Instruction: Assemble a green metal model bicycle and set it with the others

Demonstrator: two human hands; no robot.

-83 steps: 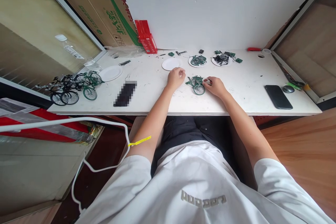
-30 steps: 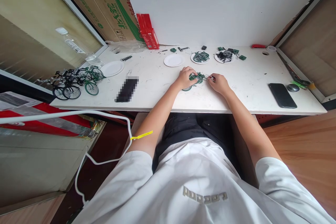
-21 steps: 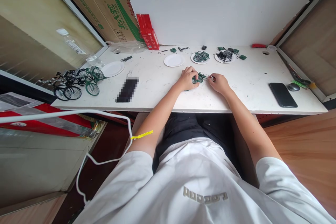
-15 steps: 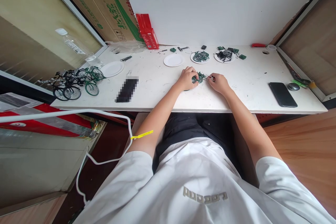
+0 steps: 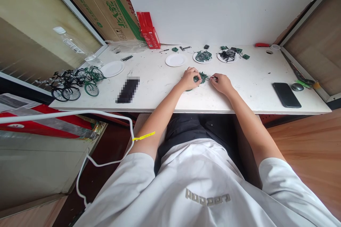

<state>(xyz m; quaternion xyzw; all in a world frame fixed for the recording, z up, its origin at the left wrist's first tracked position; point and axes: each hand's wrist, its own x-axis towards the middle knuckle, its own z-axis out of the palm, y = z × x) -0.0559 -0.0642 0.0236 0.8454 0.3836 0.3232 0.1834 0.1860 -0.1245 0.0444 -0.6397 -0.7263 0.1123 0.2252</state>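
My left hand (image 5: 190,79) is closed on a small green model bicycle (image 5: 204,77) above the white table (image 5: 151,92). Fingers hide much of the model's left side. Just to its right, my right hand (image 5: 218,81) pinches a thin tool (image 5: 212,77) whose tip points at the green model. Behind the hands, one white plate (image 5: 209,61) holds green bicycle parts (image 5: 203,56), and another holds black parts (image 5: 228,55). Several finished-looking model bicycles, black (image 5: 71,93) and green (image 5: 92,89), stand at the table's left end.
Two bare white plates (image 5: 176,60) (image 5: 113,68) lie on the table. A red box (image 5: 152,38) stands at the back. A black phone (image 5: 286,95) and a round metal object (image 5: 297,87) lie at right. A white cable (image 5: 106,112) crosses the lower left.
The green model has turned or shifted slightly in my left hand, and a green part now shows below that hand. My right hand has barely moved. The view has shifted a little.
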